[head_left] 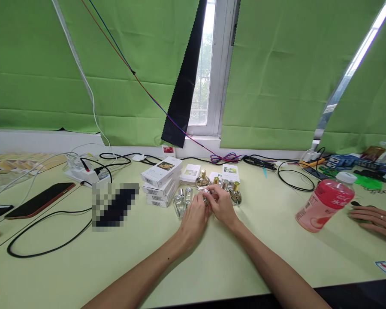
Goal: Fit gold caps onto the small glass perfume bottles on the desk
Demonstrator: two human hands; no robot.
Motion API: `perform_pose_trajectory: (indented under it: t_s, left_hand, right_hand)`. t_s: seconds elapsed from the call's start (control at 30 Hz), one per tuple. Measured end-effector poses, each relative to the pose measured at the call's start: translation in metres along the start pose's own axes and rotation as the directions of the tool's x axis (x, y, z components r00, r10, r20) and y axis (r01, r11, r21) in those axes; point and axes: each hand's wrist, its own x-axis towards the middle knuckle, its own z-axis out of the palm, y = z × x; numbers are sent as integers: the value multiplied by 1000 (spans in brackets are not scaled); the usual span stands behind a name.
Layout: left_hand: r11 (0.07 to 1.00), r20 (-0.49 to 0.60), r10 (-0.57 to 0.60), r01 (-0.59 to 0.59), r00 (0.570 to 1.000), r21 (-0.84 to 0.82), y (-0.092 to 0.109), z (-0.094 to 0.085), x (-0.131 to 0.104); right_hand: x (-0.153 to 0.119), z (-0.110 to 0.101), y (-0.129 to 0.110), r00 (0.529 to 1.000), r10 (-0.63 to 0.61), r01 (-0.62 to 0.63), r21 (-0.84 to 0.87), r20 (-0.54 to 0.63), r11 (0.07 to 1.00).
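My left hand (195,214) and my right hand (221,204) meet over the middle of the table, both closed on a small glass perfume bottle (205,198). My fingers cover most of it; the right fingertips pinch at its top. Just left of my left hand are two clear perfume bottles (179,204) with silvery tops. Behind my hands stands a rounded perfume bottle (202,181) with a gold cap. More gold-topped bottles (235,194) cluster beyond my right hand, partly hidden by it.
White boxes (161,180) are stacked left of the bottles; other white boxes (230,172) lie behind. A pink drink bottle (324,204) is at right, near another person's hand (378,221). Phones (40,200), a power strip (86,175) and cables occupy the left side.
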Motion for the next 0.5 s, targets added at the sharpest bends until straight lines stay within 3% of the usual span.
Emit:
perform_pose_trajectory:
  t_s: [0.5]
  left_hand:
    - [1000, -14, 10, -10, 1000, 6, -2, 2, 0]
  right_hand:
    - [-2, 1, -1, 997, 70, -69, 51, -18, 996]
